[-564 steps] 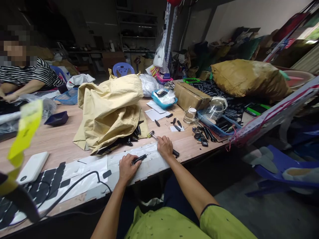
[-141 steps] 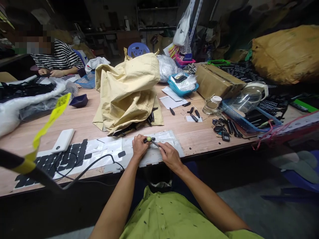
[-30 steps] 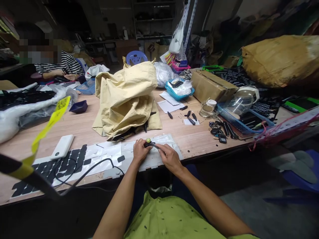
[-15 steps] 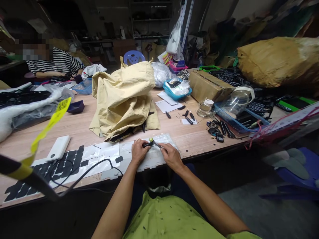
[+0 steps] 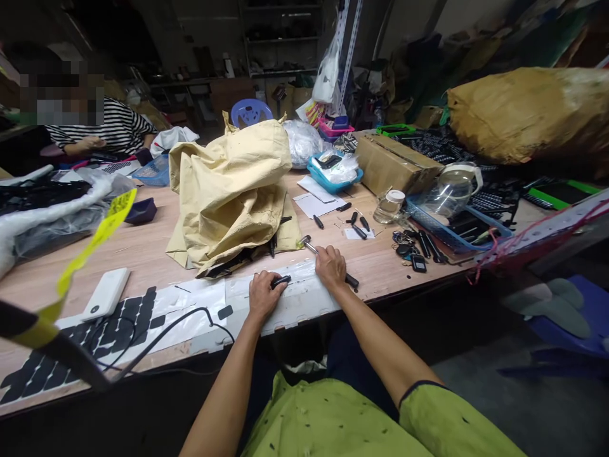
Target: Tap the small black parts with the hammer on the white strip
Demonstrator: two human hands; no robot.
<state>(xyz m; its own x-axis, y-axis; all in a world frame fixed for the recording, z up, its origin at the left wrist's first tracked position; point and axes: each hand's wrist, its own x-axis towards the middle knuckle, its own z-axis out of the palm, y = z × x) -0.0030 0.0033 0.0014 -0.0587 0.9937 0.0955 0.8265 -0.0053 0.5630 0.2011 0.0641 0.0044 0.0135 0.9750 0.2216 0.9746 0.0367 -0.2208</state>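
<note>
My left hand (image 5: 263, 293) is closed round a small black part (image 5: 281, 281) low over the near edge of the table. The part's tip sticks out to the right of the fingers; the rest is hidden. In my right hand (image 5: 330, 268) is a small hammer (image 5: 310, 245) with a metal shaft and a yellowish face. Its head points up and left, and its black handle end shows below the fingers. Beneath both hands lies a pale board covered in clear film (image 5: 301, 271). A beige cloth bag (image 5: 233, 184) stands just beyond, with black parts at its mouth.
Black pads (image 5: 130, 314) on a sheet and a white power bank (image 5: 107, 293) lie left. To the right are keys (image 5: 419, 263), a glass jar (image 5: 389, 206) and a blue basket (image 5: 490, 222). A cardboard box (image 5: 397, 165) stands behind. A person in a striped shirt (image 5: 121, 124) sits across.
My right hand has moved right and slightly up with the hammer, away from the black part. My left hand keeps its hold on the part. The view has shifted slightly.
</note>
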